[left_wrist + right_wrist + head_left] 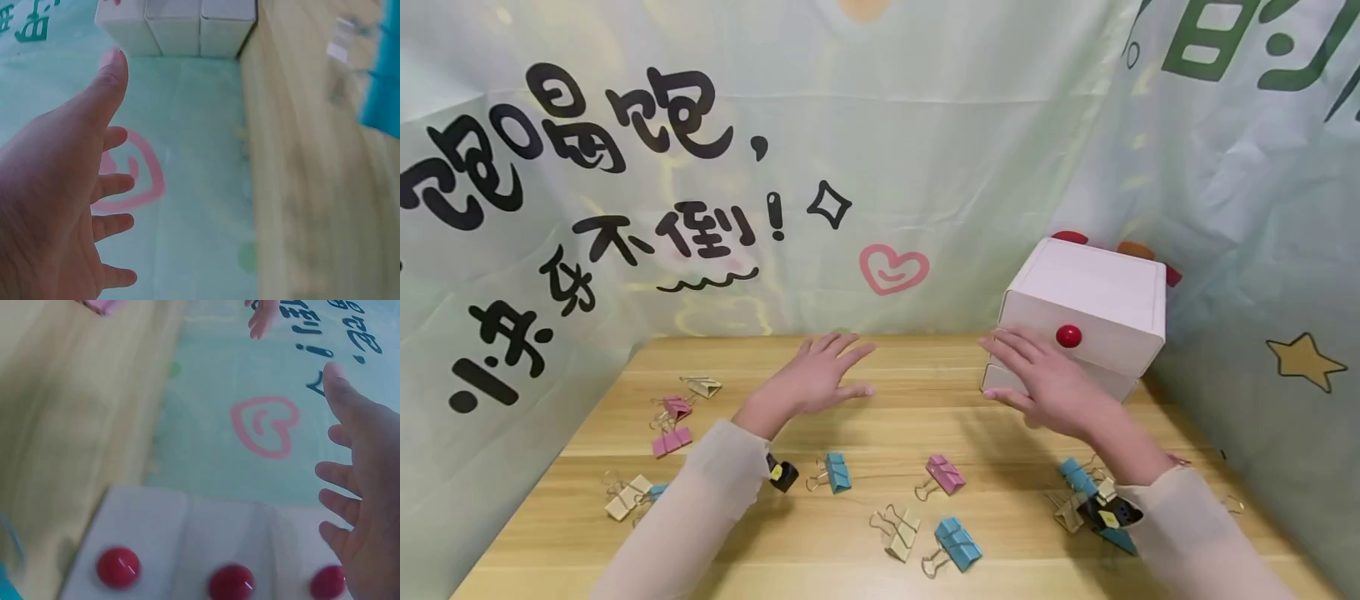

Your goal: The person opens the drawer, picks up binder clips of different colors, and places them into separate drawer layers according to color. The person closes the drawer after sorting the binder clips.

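Note:
My left hand (812,375) hovers over the middle of the wooden table with fingers spread and nothing held. To the right, my right hand (1047,379) is also spread and empty, overlapping the front of a white drawer box (1086,283) with red round knobs (1069,336). Near the left sleeve lies a blue binder clip (838,472). Between the arms are a pink binder clip (946,473), a cream binder clip (903,533) and a larger blue binder clip (958,543). Under the right wrist, blue and cream clips (1078,477) are partly hidden by the wrist camera.
At the table's left lie pink binder clips (672,442) and cream binder clips (628,497), one farther back (703,386). A printed fabric backdrop (970,183) hangs behind the table and along both sides. The drawer box stands at the back right.

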The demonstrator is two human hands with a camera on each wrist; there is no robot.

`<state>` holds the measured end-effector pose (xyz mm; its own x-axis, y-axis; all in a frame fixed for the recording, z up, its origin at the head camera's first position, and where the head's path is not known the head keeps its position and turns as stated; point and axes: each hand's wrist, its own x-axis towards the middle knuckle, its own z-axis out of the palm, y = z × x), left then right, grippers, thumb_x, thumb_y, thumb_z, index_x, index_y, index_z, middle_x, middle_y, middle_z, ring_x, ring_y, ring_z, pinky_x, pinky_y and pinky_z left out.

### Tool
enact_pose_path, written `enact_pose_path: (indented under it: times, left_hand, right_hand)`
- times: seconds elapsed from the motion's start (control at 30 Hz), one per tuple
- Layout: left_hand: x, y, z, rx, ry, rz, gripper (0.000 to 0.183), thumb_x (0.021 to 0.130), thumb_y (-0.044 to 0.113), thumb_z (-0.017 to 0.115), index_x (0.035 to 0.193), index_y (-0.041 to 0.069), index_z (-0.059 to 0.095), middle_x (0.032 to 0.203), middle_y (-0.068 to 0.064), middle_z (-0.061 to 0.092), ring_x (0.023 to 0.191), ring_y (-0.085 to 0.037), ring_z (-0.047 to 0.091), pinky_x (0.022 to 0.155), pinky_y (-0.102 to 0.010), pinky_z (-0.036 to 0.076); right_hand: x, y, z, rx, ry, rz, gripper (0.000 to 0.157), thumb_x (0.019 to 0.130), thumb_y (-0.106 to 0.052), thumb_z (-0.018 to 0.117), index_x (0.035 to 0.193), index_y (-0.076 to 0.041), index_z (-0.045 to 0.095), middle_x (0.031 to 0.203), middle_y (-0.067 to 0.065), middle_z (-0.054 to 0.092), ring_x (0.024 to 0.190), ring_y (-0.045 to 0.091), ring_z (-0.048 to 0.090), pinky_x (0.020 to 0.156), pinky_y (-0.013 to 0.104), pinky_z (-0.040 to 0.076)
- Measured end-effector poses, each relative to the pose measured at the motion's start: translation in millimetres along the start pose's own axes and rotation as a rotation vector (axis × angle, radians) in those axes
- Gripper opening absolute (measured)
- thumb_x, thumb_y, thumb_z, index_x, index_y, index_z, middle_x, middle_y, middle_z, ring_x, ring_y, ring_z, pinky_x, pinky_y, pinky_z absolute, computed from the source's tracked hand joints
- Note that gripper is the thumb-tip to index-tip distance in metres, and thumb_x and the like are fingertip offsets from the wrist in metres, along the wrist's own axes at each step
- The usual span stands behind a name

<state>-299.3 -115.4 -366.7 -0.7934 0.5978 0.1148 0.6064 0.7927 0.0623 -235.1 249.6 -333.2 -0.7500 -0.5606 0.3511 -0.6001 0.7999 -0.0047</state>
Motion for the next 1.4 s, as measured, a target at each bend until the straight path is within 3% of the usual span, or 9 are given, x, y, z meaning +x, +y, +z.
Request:
enact_pose_path:
  times: [0.13, 0.3, 0.5, 0.77, 1.03, 1.23, 1.4]
  left_hand:
    - [20.5, 13.6, -10.2, 0.010, 0.016, 0.042, 0.081, 0.089, 0.076, 0.034, 0.156, 0.031, 0.025, 0.159, -0.006, 0.025, 0.144, -0.030, 0.022, 0.111, -0.063, 0.021]
    - [45.5, 27.4, -19.6, -0.010, 0.029, 0.082, 0.083, 0.089, 0.077, 0.031, 0.156, 0.030, 0.023, 0.159, -0.004, 0.026, 0.145, -0.027, 0.023, 0.113, -0.056, 0.023]
    - [75.6, 43.7, -28.0, -0.182, 0.029, 0.103, 0.081, 0.092, 0.073, 0.036, 0.157, 0.027, 0.021, 0.159, -0.005, 0.026, 0.145, -0.027, 0.023, 0.116, -0.047, 0.023]
    - [114.4, 63.5, -25.9, -0.378, 0.086, 0.085, 0.074, 0.097, 0.064, 0.038, 0.156, 0.020, 0.026, 0.157, -0.004, 0.032, 0.144, -0.022, 0.027, 0.116, -0.040, 0.024]
    - [142.8, 97.6, -31.7, -0.431, 0.105, 0.155, 0.071, 0.099, 0.060, 0.040, 0.156, 0.021, 0.024, 0.158, -0.001, 0.029, 0.145, -0.017, 0.024, 0.117, -0.034, 0.022]
    - [158.5, 121.7, -35.8, -0.451, 0.083, 0.147, 0.074, 0.096, 0.064, 0.041, 0.157, 0.026, 0.023, 0.160, 0.002, 0.022, 0.145, -0.014, 0.023, 0.116, -0.034, 0.025]
    - [169.0, 133.3, -35.8, -0.424, 0.080, 0.168, 0.073, 0.096, 0.064, 0.040, 0.157, 0.028, 0.023, 0.163, 0.010, 0.012, 0.146, -0.006, 0.013, 0.117, -0.028, 0.018]
  right_hand:
    - [-7, 11, -18.7, -0.020, 0.077, 0.015, 0.073, 0.088, -0.045, 0.069, 0.148, -0.013, 0.043, 0.147, 0.014, 0.043, 0.138, 0.036, 0.032, 0.110, 0.056, 0.030]
    - [-15, 27, -37.4, -0.054, 0.188, 0.019, 0.070, 0.085, -0.033, 0.075, 0.143, -0.006, 0.047, 0.142, 0.020, 0.047, 0.135, 0.041, 0.033, 0.116, 0.053, 0.018]
    - [-27, 43, -49.1, -0.124, 0.254, 0.144, 0.071, 0.081, -0.027, 0.079, 0.142, -0.006, 0.048, 0.142, 0.022, 0.046, 0.135, 0.041, 0.033, 0.117, 0.055, 0.015]
    - [-42, 60, -48.8, -0.090, 0.328, 0.300, 0.061, 0.087, -0.025, 0.073, 0.139, -0.002, 0.050, 0.141, 0.026, 0.046, 0.133, 0.043, 0.035, 0.116, 0.054, 0.017]
    - [-56, 70, -43.6, 0.054, 0.288, 0.455, 0.059, 0.097, -0.033, 0.061, 0.145, -0.004, 0.043, 0.149, 0.026, 0.033, 0.139, 0.048, 0.023, 0.109, 0.068, 0.019]
    - [-61, 74, -37.6, 0.097, 0.284, 0.462, 0.056, 0.099, -0.033, 0.058, 0.145, -0.004, 0.043, 0.149, 0.027, 0.032, 0.143, 0.044, 0.018, 0.109, 0.069, 0.015]
    - [-61, 76, -34.4, 0.069, 0.328, 0.431, 0.049, 0.101, -0.031, 0.055, 0.140, -0.002, 0.048, 0.144, 0.029, 0.039, 0.142, 0.043, 0.021, 0.110, 0.067, 0.016]
